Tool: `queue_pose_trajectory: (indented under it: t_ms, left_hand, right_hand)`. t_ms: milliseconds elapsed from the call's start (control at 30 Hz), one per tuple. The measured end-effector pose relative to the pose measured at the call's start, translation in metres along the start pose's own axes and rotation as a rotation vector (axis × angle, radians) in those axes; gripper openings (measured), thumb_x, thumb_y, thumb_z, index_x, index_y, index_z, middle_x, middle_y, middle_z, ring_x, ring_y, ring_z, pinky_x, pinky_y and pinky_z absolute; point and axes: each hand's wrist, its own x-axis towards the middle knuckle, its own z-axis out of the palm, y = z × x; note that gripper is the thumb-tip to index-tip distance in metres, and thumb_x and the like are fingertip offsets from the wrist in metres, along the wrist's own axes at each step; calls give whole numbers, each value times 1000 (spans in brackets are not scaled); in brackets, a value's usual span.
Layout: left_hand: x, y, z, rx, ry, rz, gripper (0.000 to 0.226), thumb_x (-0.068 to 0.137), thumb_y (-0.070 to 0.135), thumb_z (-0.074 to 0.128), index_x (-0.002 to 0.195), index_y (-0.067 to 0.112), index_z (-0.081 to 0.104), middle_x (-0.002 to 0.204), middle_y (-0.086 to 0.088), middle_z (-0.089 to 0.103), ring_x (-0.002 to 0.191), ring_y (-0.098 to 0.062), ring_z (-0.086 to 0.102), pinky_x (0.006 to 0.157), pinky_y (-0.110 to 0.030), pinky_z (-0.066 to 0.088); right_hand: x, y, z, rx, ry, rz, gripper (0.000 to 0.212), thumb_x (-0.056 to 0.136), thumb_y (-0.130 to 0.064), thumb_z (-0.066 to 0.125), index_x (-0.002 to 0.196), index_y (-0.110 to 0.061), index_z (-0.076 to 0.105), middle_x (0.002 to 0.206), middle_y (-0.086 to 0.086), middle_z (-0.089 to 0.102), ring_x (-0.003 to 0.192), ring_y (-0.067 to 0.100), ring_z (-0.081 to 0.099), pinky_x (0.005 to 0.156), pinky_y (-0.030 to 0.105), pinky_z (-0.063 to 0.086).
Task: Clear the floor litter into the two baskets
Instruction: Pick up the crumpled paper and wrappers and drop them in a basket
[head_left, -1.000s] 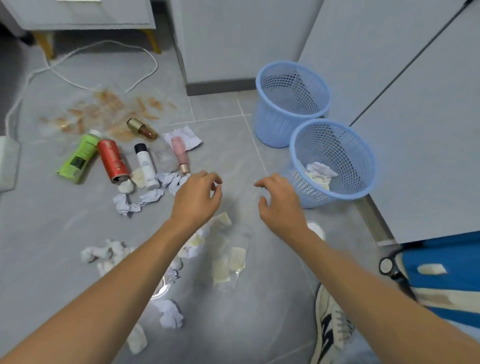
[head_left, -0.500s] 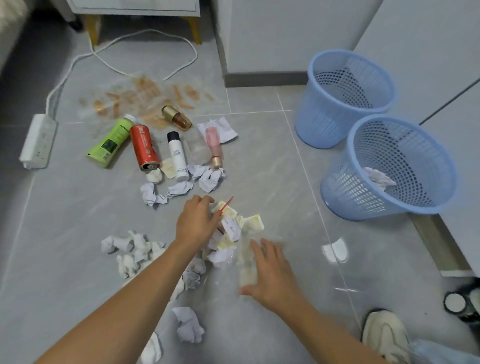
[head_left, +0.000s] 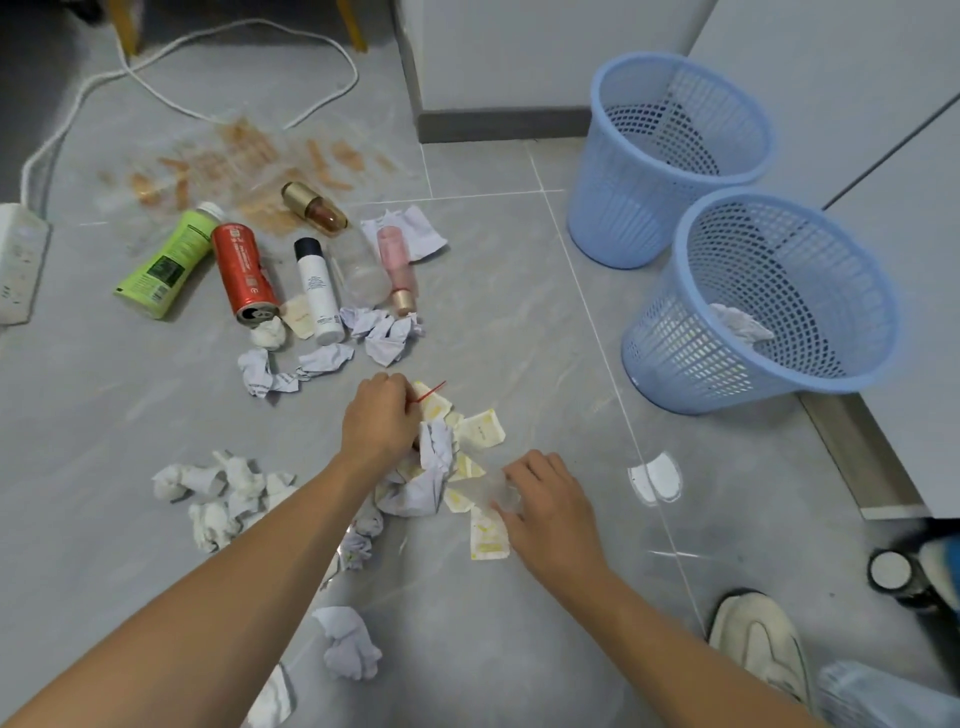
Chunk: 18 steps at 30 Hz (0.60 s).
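Observation:
Two blue mesh baskets stand at the right: the far basket (head_left: 623, 156) looks empty, the near basket (head_left: 670, 332) holds a crumpled paper (head_left: 740, 322). In the middle of the floor lies a heap of crumpled paper and yellow-white sachets (head_left: 480, 431). My left hand (head_left: 382, 421) is down on the heap's left side, fingers curled round crumpled paper (head_left: 434, 452) and a thin red strip. My right hand (head_left: 550, 499) pinches a clear plastic wrapper (head_left: 493, 491) over a sachet (head_left: 485, 535).
Further back lie a green tube (head_left: 166, 262), a red can (head_left: 244, 270), a white bottle (head_left: 317, 288), a pink bottle (head_left: 397, 265) and a gold-capped bottle (head_left: 314, 208). More paper wads (head_left: 218, 493) sit at the left and near me (head_left: 348, 642). A power strip (head_left: 18, 260) and my shoe (head_left: 758, 644) are at the edges.
Both hands came down from above the floor onto the heap. The left hand closed on paper, the right hand took hold of the clear wrapper. The view shifted left and down.

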Motion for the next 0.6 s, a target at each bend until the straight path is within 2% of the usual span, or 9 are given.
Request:
queue_pose_trajectory:
  t_ms: [133,233,300,400,500,600]
  left_hand:
    - [-3,-1,-15,-89,37,8,2,94,18,58,94,17,59,93,0,61,85,-22,59,66,-36,44]
    - [-10,20,-40,-123,60,108,2,94,22,58,93,22,57,85,8,62,76,-15,59,62,-35,46]
    - [-15,49,-65,-177,49,189,5,93,22,59,91,25,57,82,11,62,73,-10,58,64,-37,50]
    - [-16,105,-97,-244,75,310,10,91,19,63,89,27,58,78,12,62,71,-8,59,65,-36,51]
    - [-8,170,-115,-308,121,400,11,87,17,64,87,27,59,75,11,61,69,-9,59,66,-35,50]
    - [4,234,-111,-330,124,496,8,85,19,64,85,27,61,74,11,61,68,-7,58,65,-35,50]
  right_hand:
    - [20,-2,-9,-21,34,8,37,73,-6,77,84,-22,46,79,-5,49,71,20,49,53,27,29]
    - [36,-8,-39,37,49,49,34,79,-2,68,92,-23,44,78,0,53,64,27,53,50,32,36]
    - [47,-11,-73,94,75,56,32,79,1,58,103,-20,52,84,3,57,66,34,56,52,40,46]
    - [67,-12,-130,143,226,38,42,81,2,50,117,-18,57,93,4,59,74,34,59,59,44,49]
    - [85,3,-186,145,381,60,33,86,4,47,109,-14,61,92,5,57,79,32,57,67,48,49]
    - [97,39,-230,72,504,135,26,87,2,48,105,-11,63,86,7,56,73,30,54,62,46,45]
